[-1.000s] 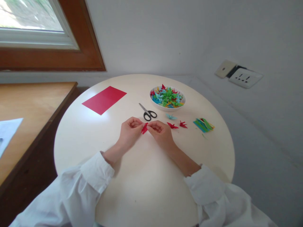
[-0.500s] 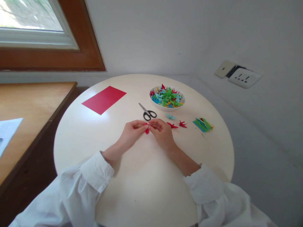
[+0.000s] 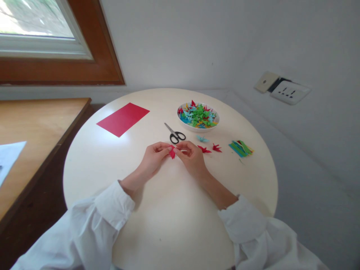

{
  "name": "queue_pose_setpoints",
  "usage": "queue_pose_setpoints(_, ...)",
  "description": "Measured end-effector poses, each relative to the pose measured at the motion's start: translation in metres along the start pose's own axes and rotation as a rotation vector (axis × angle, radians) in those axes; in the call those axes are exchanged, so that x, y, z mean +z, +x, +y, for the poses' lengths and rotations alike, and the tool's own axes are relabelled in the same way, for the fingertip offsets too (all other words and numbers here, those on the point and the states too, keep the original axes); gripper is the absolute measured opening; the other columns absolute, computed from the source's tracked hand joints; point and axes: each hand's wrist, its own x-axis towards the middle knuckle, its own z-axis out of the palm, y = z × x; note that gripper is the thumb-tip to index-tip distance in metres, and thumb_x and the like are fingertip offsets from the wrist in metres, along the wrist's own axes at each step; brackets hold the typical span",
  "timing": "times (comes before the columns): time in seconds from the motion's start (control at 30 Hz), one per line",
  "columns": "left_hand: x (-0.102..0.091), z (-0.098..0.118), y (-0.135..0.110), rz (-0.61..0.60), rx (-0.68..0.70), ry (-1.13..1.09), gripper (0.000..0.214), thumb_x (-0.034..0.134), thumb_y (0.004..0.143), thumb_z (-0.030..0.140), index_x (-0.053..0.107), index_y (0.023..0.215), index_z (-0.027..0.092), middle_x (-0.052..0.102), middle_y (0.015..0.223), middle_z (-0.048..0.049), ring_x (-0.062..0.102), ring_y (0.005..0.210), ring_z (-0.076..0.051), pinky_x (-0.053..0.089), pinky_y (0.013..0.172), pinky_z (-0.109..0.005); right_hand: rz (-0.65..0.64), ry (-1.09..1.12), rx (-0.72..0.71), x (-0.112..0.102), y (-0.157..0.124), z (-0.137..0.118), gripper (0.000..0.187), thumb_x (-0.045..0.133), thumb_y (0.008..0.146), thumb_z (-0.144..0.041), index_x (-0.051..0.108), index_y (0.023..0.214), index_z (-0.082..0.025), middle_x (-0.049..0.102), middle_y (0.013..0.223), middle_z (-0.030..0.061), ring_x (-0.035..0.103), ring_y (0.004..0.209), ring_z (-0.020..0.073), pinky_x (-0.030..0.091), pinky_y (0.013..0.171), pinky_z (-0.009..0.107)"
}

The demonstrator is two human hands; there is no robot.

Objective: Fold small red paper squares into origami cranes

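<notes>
Between my fingertips is a small folded piece of red paper [image 3: 172, 152], its lower end pointing toward me. My left hand [image 3: 155, 157] pinches it from the left with thumb and forefinger. From the right, my right hand [image 3: 192, 157] closes thumb and fingers on its other edge; some of the paper is hidden behind the thumbs. Just beyond my hands lie scissors [image 3: 174, 134] with black handles, blades pointing away. To the right of them rest a light blue paper crane [image 3: 202, 139] and two red paper cranes [image 3: 216, 147], one close beside my right hand.
A white bowl [image 3: 198, 129] heaped with colourful paper cranes stands at the back of the round white table [image 3: 168, 225]. A red sheet [image 3: 123, 119] lies at the back left. Paper squares [image 3: 241, 149] are stacked on the right. A wooden desk [image 3: 50, 123] is at far left.
The red paper has turned slightly between my fingers and shifted a little left, showing a broader face. My left hand has moved slightly left; nothing has been let go.
</notes>
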Motion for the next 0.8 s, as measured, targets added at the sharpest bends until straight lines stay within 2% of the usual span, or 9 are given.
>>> queue_pose_setpoints(0.17,-0.001,0.001,0.000,-0.054,0.005,-0.034,0.020,0.073,0.059,0.022,0.062,0.071,0.010,0.063,0.060,-0.0026,0.057,0.060,-0.011,0.043,0.063,-0.025,-0.039,0.117,0.027,0.001,0.001,0.002,0.013,0.062,0.068,-0.027,0.058,0.075,-0.017,0.064,0.073,0.0017,0.062,0.070,0.0147,0.050,0.069,0.030)
queue_pose_setpoints(0.37,-0.002,-0.002,0.002,-0.080,0.039,-0.003,0.029,0.075,0.060,0.028,0.061,0.081,0.013,0.064,0.063,-0.0008,0.059,0.059,-0.012,0.045,0.061,-0.026,0.007,0.218,0.072,0.001,0.004,0.004,0.015,0.066,0.062,-0.026,0.059,0.073,-0.018,0.066,0.073,0.0010,0.062,0.069,0.0144,0.050,0.068,0.029)
queue_pose_setpoints(0.63,-0.007,-0.011,0.006,-0.133,0.169,0.160,0.019,0.066,0.071,0.031,0.065,0.082,0.015,0.064,0.069,-0.0015,0.058,0.063,-0.011,0.046,0.062,-0.024,-0.021,0.262,0.083,0.000,0.005,0.002,0.011,0.066,0.061,-0.024,0.060,0.069,-0.019,0.064,0.065,-0.0017,0.058,0.061,0.0122,0.049,0.061,0.027)
queue_pose_setpoints(0.8,-0.009,-0.010,0.006,-0.091,0.229,0.192,0.019,0.068,0.069,0.030,0.067,0.079,0.014,0.065,0.068,-0.0035,0.058,0.063,-0.013,0.047,0.063,-0.026,-0.018,0.282,0.121,0.000,0.005,0.000,0.012,0.068,0.061,-0.024,0.064,0.071,-0.018,0.067,0.067,-0.0011,0.059,0.062,0.0120,0.049,0.063,0.027)
